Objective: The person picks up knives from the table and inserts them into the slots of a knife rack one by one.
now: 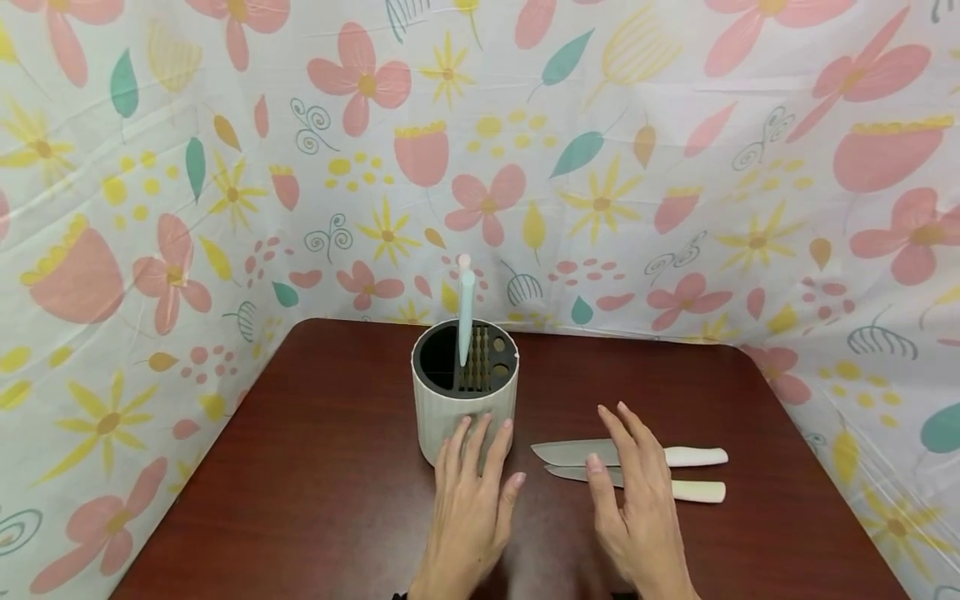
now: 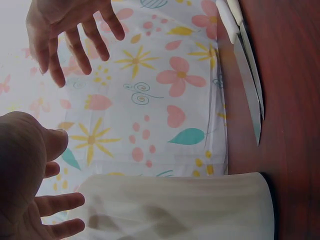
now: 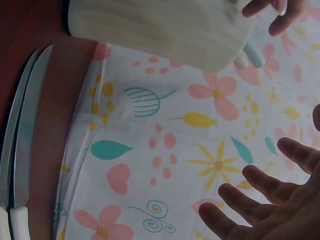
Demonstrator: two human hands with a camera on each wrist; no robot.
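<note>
A round, cream knife holder (image 1: 429, 421) with a dark slotted top stands upright near the middle of the table. A light blue handle (image 1: 466, 312) sticks up from its slots, with a pale pink handle tip (image 1: 464, 261) behind it. My left hand (image 1: 468, 508) hovers before the holder, fingers loosely extended and holding nothing. To the right lie two knives side by side, blades pointing left: a wider white-handled knife (image 1: 696, 457) and a narrower cream-handled knife (image 1: 699, 492). My right hand (image 1: 637, 500) is raised above them, fingers spread, hiding part of both. It grips nothing.
The dark reddish-brown table (image 1: 322, 467) has rounded far corners. A white cloth (image 1: 630, 275) printed with flowers hangs behind it and along both sides.
</note>
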